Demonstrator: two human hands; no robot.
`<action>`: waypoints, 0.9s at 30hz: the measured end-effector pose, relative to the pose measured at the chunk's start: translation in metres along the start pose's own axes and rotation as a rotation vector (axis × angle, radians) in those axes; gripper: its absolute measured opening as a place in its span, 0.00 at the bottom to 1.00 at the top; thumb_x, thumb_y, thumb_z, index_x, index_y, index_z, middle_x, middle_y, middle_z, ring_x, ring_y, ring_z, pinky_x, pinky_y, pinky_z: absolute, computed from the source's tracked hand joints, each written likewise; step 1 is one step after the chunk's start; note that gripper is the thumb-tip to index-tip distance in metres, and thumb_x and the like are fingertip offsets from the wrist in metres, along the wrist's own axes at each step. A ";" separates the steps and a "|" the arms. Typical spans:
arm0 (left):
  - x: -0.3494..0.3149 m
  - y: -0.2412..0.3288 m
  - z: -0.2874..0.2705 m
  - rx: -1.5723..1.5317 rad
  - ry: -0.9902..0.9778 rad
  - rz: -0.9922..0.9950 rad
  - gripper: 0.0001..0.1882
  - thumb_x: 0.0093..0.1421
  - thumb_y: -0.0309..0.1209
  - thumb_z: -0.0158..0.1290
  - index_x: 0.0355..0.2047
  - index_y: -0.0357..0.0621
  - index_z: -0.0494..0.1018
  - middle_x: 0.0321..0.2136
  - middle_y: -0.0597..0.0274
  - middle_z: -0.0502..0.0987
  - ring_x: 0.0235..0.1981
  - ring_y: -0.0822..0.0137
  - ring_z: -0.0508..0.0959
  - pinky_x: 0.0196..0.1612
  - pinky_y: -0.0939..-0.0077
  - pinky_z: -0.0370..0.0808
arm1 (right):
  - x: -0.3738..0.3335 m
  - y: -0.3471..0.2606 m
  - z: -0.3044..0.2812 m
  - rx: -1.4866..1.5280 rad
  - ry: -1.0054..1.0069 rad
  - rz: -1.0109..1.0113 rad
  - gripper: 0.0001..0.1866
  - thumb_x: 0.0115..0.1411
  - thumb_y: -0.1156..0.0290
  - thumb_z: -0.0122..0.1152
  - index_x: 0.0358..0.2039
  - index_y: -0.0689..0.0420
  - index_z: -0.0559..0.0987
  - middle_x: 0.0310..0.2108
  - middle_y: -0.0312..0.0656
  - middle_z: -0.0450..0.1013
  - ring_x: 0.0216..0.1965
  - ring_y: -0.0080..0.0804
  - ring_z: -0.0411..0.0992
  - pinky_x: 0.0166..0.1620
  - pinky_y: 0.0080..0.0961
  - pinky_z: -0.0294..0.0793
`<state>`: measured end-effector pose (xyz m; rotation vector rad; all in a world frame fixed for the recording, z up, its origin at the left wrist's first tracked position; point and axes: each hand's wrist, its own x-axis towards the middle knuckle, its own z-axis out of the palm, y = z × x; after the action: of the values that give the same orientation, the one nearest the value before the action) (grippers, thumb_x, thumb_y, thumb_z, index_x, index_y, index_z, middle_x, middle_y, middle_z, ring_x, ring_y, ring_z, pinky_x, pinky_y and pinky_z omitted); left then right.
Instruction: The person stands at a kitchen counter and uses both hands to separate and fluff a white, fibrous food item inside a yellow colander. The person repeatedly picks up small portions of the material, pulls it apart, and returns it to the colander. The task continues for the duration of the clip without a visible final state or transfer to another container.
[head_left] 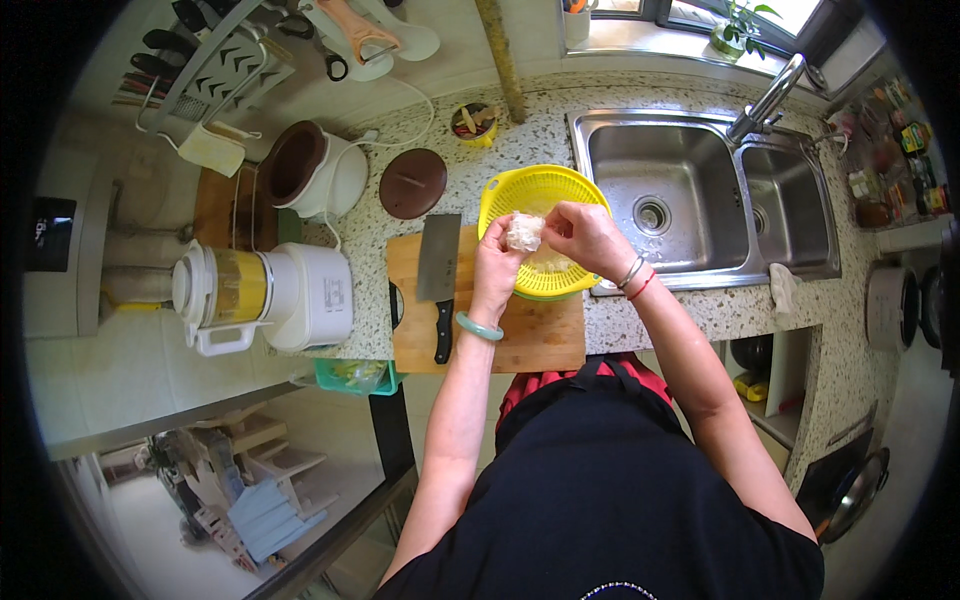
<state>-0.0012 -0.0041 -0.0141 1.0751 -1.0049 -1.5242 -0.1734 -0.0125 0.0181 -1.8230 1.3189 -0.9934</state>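
A pale, frilly clump of snow fungus (524, 233) is held up over a yellow colander (497, 190). My left hand (492, 262) grips it from the left, fingers closed round its side. At its right edge, my right hand (590, 240) is closed in a pinch; the fingertips partly hide what they grasp. More whitish pieces (548, 262) lie in the colander below my hands. The colander stands over the far right part of a wooden cutting board (420, 345). A cleaver (439, 258) with a black handle lies on the board, left of my left hand.
At right is a double steel sink (660, 170) with a faucet (770, 95). Left of the board stand a white blender (310, 295), a white pot (345, 175) with a brown inside, and a brown lid (412, 183). A small yellow bowl of scraps (474, 125) sits behind.
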 end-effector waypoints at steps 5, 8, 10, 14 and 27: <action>-0.001 0.002 -0.002 0.084 0.022 -0.024 0.19 0.54 0.17 0.56 0.47 0.38 0.69 0.40 0.64 0.77 0.40 0.75 0.76 0.46 0.80 0.74 | 0.002 0.007 0.010 -0.069 0.040 -0.015 0.07 0.49 0.72 0.62 0.22 0.62 0.75 0.21 0.50 0.74 0.24 0.45 0.75 0.29 0.33 0.74; -0.003 0.001 -0.002 0.035 0.027 -0.028 0.19 0.54 0.17 0.56 0.47 0.38 0.69 0.40 0.64 0.78 0.40 0.75 0.76 0.47 0.79 0.74 | 0.002 0.006 0.015 -0.031 0.106 0.033 0.06 0.49 0.74 0.62 0.23 0.62 0.75 0.21 0.49 0.75 0.24 0.41 0.76 0.29 0.30 0.74; -0.003 0.000 -0.004 -0.010 0.039 -0.059 0.19 0.54 0.17 0.56 0.47 0.39 0.69 0.40 0.64 0.77 0.41 0.74 0.76 0.47 0.78 0.74 | 0.000 0.011 0.017 0.065 0.144 0.122 0.05 0.50 0.74 0.61 0.24 0.63 0.76 0.22 0.47 0.75 0.25 0.36 0.76 0.30 0.27 0.75; -0.005 -0.002 -0.012 -0.127 0.014 -0.055 0.18 0.56 0.18 0.55 0.48 0.40 0.69 0.42 0.64 0.76 0.43 0.71 0.76 0.49 0.76 0.74 | 0.003 0.021 0.013 0.391 0.129 0.307 0.05 0.54 0.76 0.58 0.28 0.65 0.77 0.25 0.40 0.77 0.28 0.23 0.75 0.32 0.20 0.74; -0.003 0.003 -0.011 0.000 -0.030 -0.021 0.20 0.57 0.17 0.53 0.50 0.41 0.66 0.46 0.65 0.73 0.47 0.72 0.74 0.52 0.77 0.71 | 0.007 -0.003 0.002 0.104 0.065 0.065 0.07 0.56 0.71 0.60 0.34 0.60 0.80 0.28 0.45 0.76 0.28 0.33 0.75 0.33 0.25 0.73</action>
<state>0.0105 -0.0024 -0.0140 1.0685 -1.0166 -1.5618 -0.1689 -0.0181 0.0210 -1.6730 1.3314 -1.0739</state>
